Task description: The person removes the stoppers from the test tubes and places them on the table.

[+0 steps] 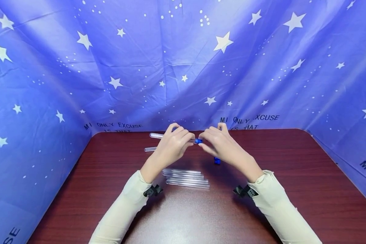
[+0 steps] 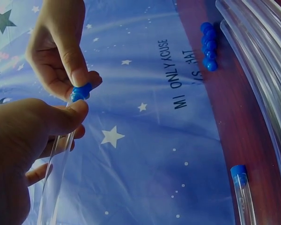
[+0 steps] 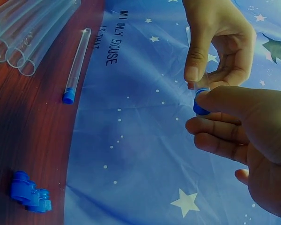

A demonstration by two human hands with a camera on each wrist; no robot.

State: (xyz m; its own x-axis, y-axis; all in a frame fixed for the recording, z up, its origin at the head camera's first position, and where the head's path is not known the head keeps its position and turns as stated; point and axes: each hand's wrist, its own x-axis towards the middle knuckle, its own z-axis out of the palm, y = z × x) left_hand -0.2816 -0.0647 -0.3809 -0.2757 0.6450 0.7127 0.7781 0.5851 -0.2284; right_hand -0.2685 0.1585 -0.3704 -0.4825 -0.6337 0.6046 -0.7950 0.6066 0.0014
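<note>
My left hand (image 1: 175, 142) pinches a clear test tube (image 1: 156, 135) near its right end, holding it roughly level above the table. At that end is a blue cap (image 1: 198, 141), which my right hand (image 1: 221, 143) grips between thumb and fingers. The right wrist view has the cap (image 3: 201, 107) at the tube's mouth; whether it is fully seated I cannot tell. Below my left hand, partly covered by it, a second test tube (image 1: 149, 149) lies on the table, and in the left wrist view this tube wears a blue cap (image 2: 239, 170).
Several uncapped clear tubes (image 1: 187, 179) lie side by side on the dark red wooden table (image 1: 292, 176), nearer the person. A small cluster of loose blue caps (image 1: 217, 161) sits below the right hand. Blue star-printed cloth (image 1: 158, 51) hangs behind and at both sides.
</note>
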